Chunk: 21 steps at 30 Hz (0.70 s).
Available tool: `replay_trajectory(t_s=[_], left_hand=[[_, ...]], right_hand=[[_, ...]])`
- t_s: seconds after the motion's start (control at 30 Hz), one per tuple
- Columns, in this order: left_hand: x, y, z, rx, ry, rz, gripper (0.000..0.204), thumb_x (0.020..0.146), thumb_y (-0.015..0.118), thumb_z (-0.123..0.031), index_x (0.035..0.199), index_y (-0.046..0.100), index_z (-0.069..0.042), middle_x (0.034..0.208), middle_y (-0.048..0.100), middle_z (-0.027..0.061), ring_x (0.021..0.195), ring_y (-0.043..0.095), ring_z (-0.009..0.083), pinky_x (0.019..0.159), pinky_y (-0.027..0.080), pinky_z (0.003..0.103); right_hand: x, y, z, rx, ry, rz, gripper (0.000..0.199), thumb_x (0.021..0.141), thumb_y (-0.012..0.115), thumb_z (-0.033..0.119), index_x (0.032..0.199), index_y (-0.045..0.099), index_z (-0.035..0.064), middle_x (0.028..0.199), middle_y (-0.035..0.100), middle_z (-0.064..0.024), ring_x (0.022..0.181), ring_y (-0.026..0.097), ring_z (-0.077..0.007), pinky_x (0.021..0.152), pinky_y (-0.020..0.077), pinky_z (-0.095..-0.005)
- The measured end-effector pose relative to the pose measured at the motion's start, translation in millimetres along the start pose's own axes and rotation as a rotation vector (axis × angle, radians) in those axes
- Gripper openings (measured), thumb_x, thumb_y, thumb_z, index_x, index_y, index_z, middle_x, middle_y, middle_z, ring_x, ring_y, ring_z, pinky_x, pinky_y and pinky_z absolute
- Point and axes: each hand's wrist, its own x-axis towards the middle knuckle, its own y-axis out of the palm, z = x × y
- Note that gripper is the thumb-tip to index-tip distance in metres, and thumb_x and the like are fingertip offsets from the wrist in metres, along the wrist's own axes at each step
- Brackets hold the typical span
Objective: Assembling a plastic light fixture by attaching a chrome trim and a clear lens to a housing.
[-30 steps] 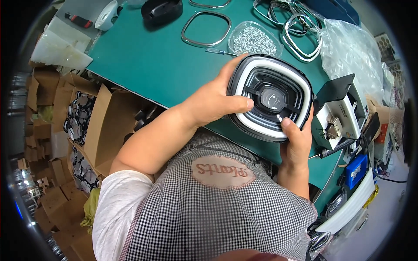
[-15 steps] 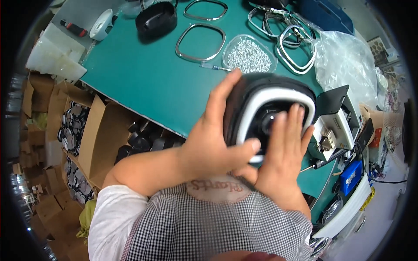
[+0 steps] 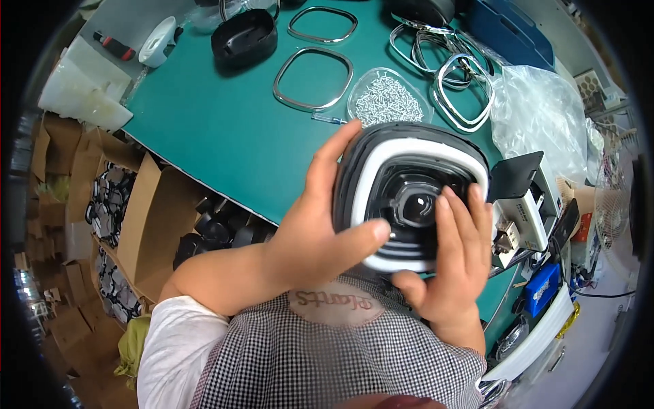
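While the black and white housing [image 3: 409, 194] is held up off the green worktop [image 3: 225, 129], close to the person's chest, both hands clasp it: the left hand [image 3: 317, 235] wraps its left side, thumb pressed across the white rim and fingers curled over the top edge, and the right hand [image 3: 449, 273] cups its lower right corner with 4 fingers laid flat over the dark recessed centre. Each grip is pressed onto the housing, not spread. The housing is rounded-square, with a white band framing black stepped rings around a small round opening. Behind it on the worktop lies a clear dish of small silver screws [image 3: 388, 101], just beyond the housing's top edge. Further back lie 2 metal rings [image 3: 313, 78], a black oval shell [image 3: 244, 37] and a tangle of more rings [image 3: 449, 71]. A clear plastic bag [image 3: 538, 116] lies to the right, and open cardboard boxes [image 3: 146, 225] stand below the worktop's near edge
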Motion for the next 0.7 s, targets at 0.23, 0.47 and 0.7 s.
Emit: replay_trajectory(t_s=[0.23,0.47,0.7], left_hand=[[5.0,-8.4,12.9,0.231,0.015,-0.044,0.092,0.08,0.066,-0.009,0.152,0.01,0.001,0.14,0.041,0.0243,0.129,0.047,0.0307,0.108,0.039,0.041],[6.1,-18.8,37.2,-0.016,-0.168,-0.063,0.087,0.084,0.066,-0.011,0.153,0.014,-0.001,0.142,0.04,0.0203,0.132,0.042,0.0271,0.111,0.035,0.039],[24.1,-66.0,63.6,-0.519,-0.364,-0.105,0.084,0.082,0.064,-0.008,0.153,0.019,-0.005,0.138,0.047,0.0123,0.123,0.05,0.0218,0.106,0.042,0.037]], right_hand=[[7.6,32.6,2.1,0.018,-0.077,0.127,0.097,0.081,0.059,0.065,0.14,0.042,-0.0096,0.142,0.045,-0.0282,0.139,0.037,-0.0448,0.114,0.016,-0.0621],[17.6,38.6,4.6,0.092,-0.336,0.037,0.055,0.084,0.068,0.042,0.113,0.064,-0.0038,0.112,0.064,-0.0194,0.108,0.062,-0.0361,0.092,0.0517,-0.045],[49.8,22.3,-9.3,0.449,-0.304,-0.085,0.038,0.07,0.083,0.022,0.099,0.068,0.0024,0.089,0.067,-0.0098,0.081,0.066,-0.0263,0.076,0.0557,-0.0392]])
